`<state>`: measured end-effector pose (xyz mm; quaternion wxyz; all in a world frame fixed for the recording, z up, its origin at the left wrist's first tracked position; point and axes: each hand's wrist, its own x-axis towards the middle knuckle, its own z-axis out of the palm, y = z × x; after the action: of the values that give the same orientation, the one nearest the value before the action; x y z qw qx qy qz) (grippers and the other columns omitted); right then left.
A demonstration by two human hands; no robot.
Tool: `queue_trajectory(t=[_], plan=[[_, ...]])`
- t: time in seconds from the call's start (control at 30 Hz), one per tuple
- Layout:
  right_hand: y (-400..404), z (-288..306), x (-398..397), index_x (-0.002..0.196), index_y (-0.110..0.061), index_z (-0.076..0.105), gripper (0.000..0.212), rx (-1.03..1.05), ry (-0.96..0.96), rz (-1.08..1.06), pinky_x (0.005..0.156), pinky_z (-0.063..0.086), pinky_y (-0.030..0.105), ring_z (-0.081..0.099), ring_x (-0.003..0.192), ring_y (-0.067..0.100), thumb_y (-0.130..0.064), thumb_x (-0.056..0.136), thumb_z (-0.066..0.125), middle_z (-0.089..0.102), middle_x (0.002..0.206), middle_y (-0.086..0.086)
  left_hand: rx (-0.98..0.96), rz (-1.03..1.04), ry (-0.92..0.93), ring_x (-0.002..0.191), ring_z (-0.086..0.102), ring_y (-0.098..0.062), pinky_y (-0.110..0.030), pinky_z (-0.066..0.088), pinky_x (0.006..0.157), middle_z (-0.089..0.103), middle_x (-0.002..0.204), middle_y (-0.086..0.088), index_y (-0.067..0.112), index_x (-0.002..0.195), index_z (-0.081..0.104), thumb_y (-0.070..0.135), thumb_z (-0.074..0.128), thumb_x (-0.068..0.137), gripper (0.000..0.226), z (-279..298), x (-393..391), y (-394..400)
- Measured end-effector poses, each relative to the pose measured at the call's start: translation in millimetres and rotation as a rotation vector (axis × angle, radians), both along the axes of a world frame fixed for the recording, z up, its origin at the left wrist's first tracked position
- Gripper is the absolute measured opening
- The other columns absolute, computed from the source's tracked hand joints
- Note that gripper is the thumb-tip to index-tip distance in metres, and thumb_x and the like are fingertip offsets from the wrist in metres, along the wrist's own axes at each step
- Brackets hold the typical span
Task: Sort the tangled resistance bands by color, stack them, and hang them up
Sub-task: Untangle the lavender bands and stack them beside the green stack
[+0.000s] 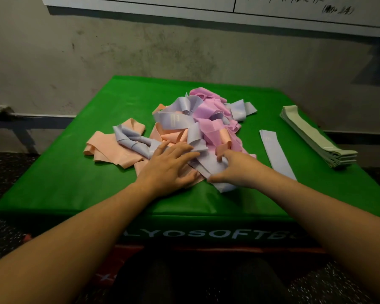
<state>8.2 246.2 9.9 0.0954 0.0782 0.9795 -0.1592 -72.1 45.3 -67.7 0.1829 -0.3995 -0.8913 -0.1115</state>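
A green padded box (75,172) with white lettering on its front face stands against a stained, grey concrete wall (140,47). A white board (184,5) with handwriting hangs above. A metal pipe (42,115) runs low along the wall at left. The floor (4,176) is dark and speckled. Light is dim.

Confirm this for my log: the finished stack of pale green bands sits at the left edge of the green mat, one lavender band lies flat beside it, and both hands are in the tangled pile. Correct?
Not quite. The head view shows the stack of pale green bands at the right edge of the green mat, not the left. The rest holds: one lavender band lies flat beside it, and the left hand and right hand are in the tangled pile.
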Motion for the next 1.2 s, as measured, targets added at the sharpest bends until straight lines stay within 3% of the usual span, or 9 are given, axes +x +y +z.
queue_trajectory(t=[0.1,0.2,0.33,0.43,0.6,0.7,0.87,1.07,1.2], plan=[[8,-2,2,0.096,-0.022,0.068,0.014,0.070,0.080,0.007,0.066,0.036,0.024,0.056,0.091,0.022,-0.028,0.084,0.070,0.066,0.101,0.003,0.032,-0.004,-0.017,0.138,0.038,-0.014,-0.043,0.019,0.121,0.041,0.149,0.006,0.044,0.146,0.038,0.060,0.040,0.090,0.058,0,2,0],[14,4,11,0.061,-0.026,0.049,0.030,-0.078,0.227,0.055,0.052,0.030,0.024,0.050,0.074,0.021,-0.015,0.084,0.066,0.053,0.072,-0.004,0.094,0.016,0.018,0.137,0.040,-0.022,-0.046,0.026,0.114,0.035,0.154,0.000,0.043,0.144,0.040,0.059,0.043,0.089,0.057,0,3,0],[22,9,24,0.069,-0.015,0.051,0.026,-0.288,0.469,-0.002,0.062,0.034,0.031,0.049,0.077,0.023,-0.023,0.081,0.072,0.055,0.085,0.008,0.100,0.064,0.013,0.138,0.036,-0.025,-0.048,0.029,0.114,0.021,0.163,0.000,0.036,0.152,0.034,0.061,0.045,0.087,0.071,-1,4,-1],[28,12,33,0.077,-0.015,0.047,0.025,-0.661,0.506,-0.141,0.066,0.040,0.033,0.059,0.083,0.031,-0.020,0.077,0.071,0.067,0.094,0.011,0.056,0.077,-0.065,0.142,0.031,-0.019,-0.045,0.024,0.116,0.018,0.164,0.007,0.033,0.153,0.033,0.067,0.038,0.085,0.075,3,5,-1],[27,20,51,0.094,-0.026,0.062,0.028,-1.109,0.503,-0.274,0.063,0.045,0.030,0.058,0.068,0.018,-0.018,0.068,0.070,0.064,0.081,0.004,-0.043,0.051,-0.183,0.145,0.026,-0.015,-0.047,0.014,0.120,0.018,0.164,0.011,0.042,0.151,0.030,0.067,0.039,0.086,0.070,8,4,1],[29,29,58,0.094,-0.020,0.070,0.020,-1.272,0.507,-0.365,0.055,0.048,0.023,0.060,0.062,0.015,-0.008,0.083,0.058,0.067,0.079,0.004,-0.041,0.066,-0.220,0.146,0.026,-0.016,-0.050,0.013,0.121,0.023,0.162,0.009,0.049,0.144,0.038,0.063,0.037,0.084,0.062,12,6,4],[35,34,74,0.086,-0.013,0.069,0.021,-1.343,0.489,-0.373,0.056,0.047,0.022,0.058,0.065,0.012,-0.005,0.091,0.050,0.065,0.075,0.001,0.256,0.074,-0.213,0.140,0.036,-0.021,-0.050,0.024,0.117,0.042,0.152,-0.001,0.031,0.126,0.062,0.045,0.046,0.082,0.049,37,25,18],[38,45,96,0.079,-0.016,0.061,0.024,-1.483,0.450,-0.360,0.049,0.044,0.020,0.053,0.053,0.009,-0.010,0.095,0.046,0.056,0.063,-0.001,0.780,-0.169,-0.781,0.102,0.060,-0.013,-0.032,0.049,0.087,0.062,0.106,-0.001,0.019,0.102,0.056,0.043,0.054,0.088,0.027,78,94,46],[38,54,113,0.085,-0.014,0.057,0.019,-1.591,0.394,-0.321,0.061,0.048,0.029,0.061,0.067,0.020,-0.012,0.096,0.041,0.061,0.082,0.011,0.824,-0.243,-0.921,0.113,0.060,-0.011,-0.027,0.054,0.089,0.057,0.122,0.003,0.031,0.117,0.048,0.058,0.070,0.077,0.052,74,133,63]])
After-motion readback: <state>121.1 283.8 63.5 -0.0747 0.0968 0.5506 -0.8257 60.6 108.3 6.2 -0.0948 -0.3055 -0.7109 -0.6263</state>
